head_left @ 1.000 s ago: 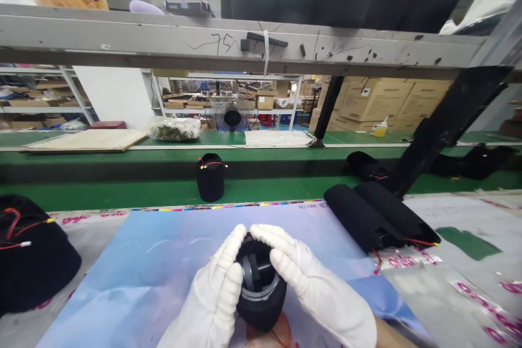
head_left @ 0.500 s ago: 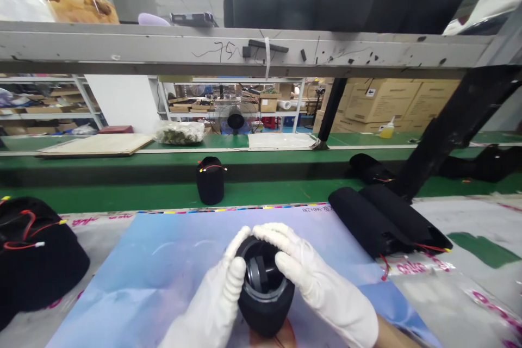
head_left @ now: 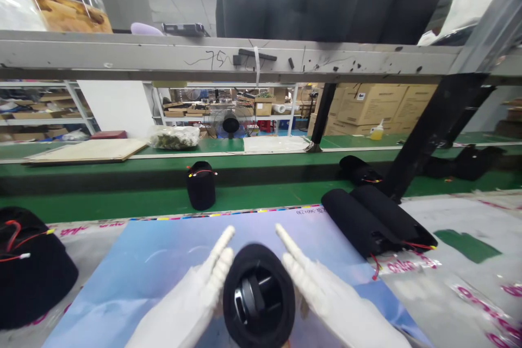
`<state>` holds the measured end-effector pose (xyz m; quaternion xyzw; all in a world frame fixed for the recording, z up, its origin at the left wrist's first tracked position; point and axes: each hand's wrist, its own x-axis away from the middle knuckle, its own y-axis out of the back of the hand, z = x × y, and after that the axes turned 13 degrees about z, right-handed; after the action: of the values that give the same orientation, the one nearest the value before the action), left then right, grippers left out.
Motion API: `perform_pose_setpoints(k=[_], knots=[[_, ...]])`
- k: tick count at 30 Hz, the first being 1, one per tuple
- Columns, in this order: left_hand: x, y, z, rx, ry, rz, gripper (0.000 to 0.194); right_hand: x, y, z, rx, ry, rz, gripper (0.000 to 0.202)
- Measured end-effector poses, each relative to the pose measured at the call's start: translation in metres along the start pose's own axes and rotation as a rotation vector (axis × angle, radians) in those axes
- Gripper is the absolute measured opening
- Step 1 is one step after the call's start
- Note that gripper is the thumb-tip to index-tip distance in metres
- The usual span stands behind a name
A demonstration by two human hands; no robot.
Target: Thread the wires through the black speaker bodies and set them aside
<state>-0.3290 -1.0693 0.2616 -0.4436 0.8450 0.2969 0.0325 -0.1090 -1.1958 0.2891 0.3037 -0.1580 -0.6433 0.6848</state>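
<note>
A black fabric-covered cylinder (head_left: 232,304) stands at the bottom centre, its open end facing me. Inside it sits a dark glossy part with a silvery, ring-like edge (head_left: 240,304). My left hand (head_left: 199,288), in a white glove, is held along the cylinder's left side with fingers stretched out forward. On the other side, my right hand (head_left: 318,288), also gloved, has its fingers straight and pointing forward. Both hands are very close to the cylinder's sides; whether the palms press on it I cannot tell. A printed blue-pink sheet (head_left: 163,261) lies underneath.
Two black fabric tubes with red wires (head_left: 362,223) lie at right. Another black cylinder (head_left: 201,187) stands on the green surface (head_left: 253,196) behind. A larger black fabric piece (head_left: 36,277) is at far left. A grey shelf beam (head_left: 163,57) crosses above; a dark post (head_left: 436,136) slants at right.
My fingers have come off the cylinder's rim and straightened out along both sides. The pale ring at the rim is now covered by black fabric. The cylinder's opening faces me more directly.
</note>
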Motion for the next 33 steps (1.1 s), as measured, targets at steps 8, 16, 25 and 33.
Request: perform_pose_setpoints(k=[8, 16, 25, 33], knots=[[0.009, -0.015, 0.000, -0.035, -0.106, 0.211, 0.088, -0.014, -0.018, 0.011, 0.018, 0.086, -0.123, 0.085], [0.036, -0.029, 0.029, -0.323, -0.079, 0.131, 0.083, -0.009, -0.033, -0.027, -0.364, -0.002, 0.009, 0.084], [0.035, 0.003, 0.008, -0.429, -0.597, -0.075, 0.043, 0.015, -0.022, -0.022, 0.272, 0.285, -0.529, 0.060], [-0.048, 0.035, -0.055, -0.406, -0.622, 0.157, 0.030, 0.001, -0.010, 0.009, 0.238, 0.343, -0.435, 0.051]])
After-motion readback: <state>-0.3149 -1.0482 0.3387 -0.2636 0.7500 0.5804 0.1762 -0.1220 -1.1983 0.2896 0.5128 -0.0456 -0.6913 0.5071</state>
